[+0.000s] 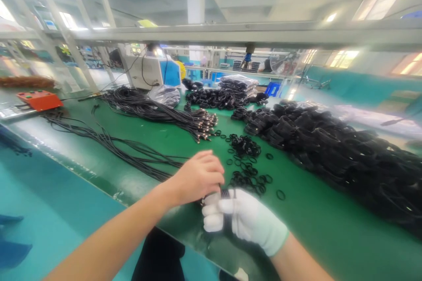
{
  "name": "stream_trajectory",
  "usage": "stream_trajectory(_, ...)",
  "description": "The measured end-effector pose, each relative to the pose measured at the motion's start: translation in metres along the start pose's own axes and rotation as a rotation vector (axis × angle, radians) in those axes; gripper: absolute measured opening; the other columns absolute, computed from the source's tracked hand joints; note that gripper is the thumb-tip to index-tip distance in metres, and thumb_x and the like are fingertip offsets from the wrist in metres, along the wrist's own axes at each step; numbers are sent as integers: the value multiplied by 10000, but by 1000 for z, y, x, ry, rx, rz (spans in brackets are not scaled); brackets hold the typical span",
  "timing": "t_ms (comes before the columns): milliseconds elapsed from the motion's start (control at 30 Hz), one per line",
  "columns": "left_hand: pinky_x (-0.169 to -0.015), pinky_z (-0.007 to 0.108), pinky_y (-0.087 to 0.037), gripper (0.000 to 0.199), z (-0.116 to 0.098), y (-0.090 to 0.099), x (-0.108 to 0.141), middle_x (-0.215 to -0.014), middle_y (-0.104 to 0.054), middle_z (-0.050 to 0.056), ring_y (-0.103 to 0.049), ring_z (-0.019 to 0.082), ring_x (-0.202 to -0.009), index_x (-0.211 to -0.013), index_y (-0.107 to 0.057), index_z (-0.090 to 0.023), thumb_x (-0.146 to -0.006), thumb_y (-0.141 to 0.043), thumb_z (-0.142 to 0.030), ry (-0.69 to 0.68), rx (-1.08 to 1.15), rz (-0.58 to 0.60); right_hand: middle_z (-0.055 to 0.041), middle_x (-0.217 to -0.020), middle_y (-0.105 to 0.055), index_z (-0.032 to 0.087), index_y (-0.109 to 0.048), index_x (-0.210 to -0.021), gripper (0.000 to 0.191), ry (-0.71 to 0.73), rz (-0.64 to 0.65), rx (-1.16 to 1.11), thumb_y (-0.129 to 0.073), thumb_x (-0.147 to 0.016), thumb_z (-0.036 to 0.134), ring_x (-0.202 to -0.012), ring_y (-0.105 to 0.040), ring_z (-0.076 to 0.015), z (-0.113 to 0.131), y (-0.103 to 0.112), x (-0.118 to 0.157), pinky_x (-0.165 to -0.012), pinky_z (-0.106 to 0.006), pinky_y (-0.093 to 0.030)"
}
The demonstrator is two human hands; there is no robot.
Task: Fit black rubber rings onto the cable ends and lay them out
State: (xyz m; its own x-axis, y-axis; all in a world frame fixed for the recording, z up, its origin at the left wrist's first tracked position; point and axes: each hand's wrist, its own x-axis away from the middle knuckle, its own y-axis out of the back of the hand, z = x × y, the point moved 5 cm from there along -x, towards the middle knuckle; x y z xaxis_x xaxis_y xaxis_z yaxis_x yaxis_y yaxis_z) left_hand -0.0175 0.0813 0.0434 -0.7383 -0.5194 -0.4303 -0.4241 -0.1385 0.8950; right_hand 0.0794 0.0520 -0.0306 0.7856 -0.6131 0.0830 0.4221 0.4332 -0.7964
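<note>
Gloved right hand [245,217] closed round a black piece [227,221]; bare left hand [198,178] curled against it, grip unclear. Seemingly mid-piece: loose rings [244,145] unused beyond the hands, cables [140,161] leftward; finished count unclear.

The single view looks from the wearer's head, forward and down across the green table [313,237], whose near edge runs aslant at the lower left. The left hand [198,177] and gloved right hand [252,215] appear close up, below centre, forearms [121,228] rising from the bottom edge; beyond, it takes in an overhead beam [224,34] and far windows [344,59]
</note>
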Motion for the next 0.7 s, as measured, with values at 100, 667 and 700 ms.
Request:
stream_trajectory(100, -827, 257, -409, 198, 0, 10, 6, -940, -633, 16, -519, 135, -911, -890, -650, -203, -889, -452, -184, 136, 4, -72, -20, -675, -522, 70, -589, -812, 131, -38, 1, -77, -642, -743, 167, -635, -509, -119, -3, 5, 0, -689, -308, -424)
stream_trajectory(667, -487, 179, -376, 126, 2, -24, 18, -637, -552, -30, -466, 79, -537, -800, -604, -136, -747, -596, -250, 629, 1055, 106, -46, -714, -654, 117, -572, -898, 344, -94, 31, -35, -732, -673, 322, -728, -639, -195, -16, 2, 9, -725, -403, -494)
stream_trajectory(700, -520, 184, -388, 104, 0, -25, 21, -664, -564, -21, -483, 86, -574, -785, -607, -134, -756, -579, -230, 640, 1039, 27, -57, -719, -663, 116, -580, -905, 346, -74, 17, -14, -727, -676, 329, -775, -642, -217, -15, 2, 8, -717, -399, -497)
